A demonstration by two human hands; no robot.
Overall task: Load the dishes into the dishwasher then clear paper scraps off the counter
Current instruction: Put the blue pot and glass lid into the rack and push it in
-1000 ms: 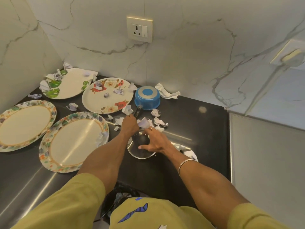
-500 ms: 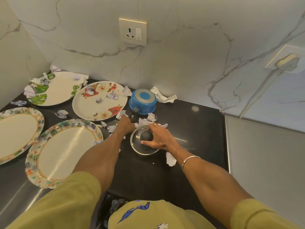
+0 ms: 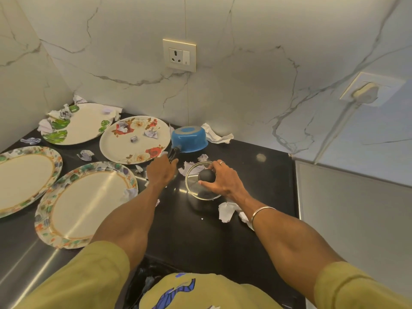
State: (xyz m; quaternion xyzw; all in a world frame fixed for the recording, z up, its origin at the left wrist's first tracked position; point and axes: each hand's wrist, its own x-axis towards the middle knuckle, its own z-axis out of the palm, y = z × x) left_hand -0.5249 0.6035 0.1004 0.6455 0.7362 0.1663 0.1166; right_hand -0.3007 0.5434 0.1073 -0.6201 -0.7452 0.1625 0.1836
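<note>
A blue saucepan (image 3: 189, 139) lies upside down on the black counter (image 3: 245, 166) near the back wall. My left hand (image 3: 161, 171) is closed around its black handle (image 3: 174, 153). My right hand (image 3: 219, 179) grips the black knob of a glass lid (image 3: 194, 186), which is tilted up off the counter. Several large plates lie to the left: a rose-patterned one (image 3: 133, 139), a green-leaf one (image 3: 78, 123), and two with floral rims (image 3: 87, 204) (image 3: 24, 179). Crumpled paper scraps (image 3: 226, 210) are scattered on the plates and the counter.
A marble wall with a power socket (image 3: 179, 55) rises behind the counter. A grey appliance (image 3: 352, 219) stands at the right, flush with the counter edge. Below the front edge a dark bin (image 3: 145, 282) with scraps shows between my arms.
My left hand moved forward onto the saucepan handle. My right hand took the lid's knob and tilted the lid off the counter. The head moved back, so the view shifted.
</note>
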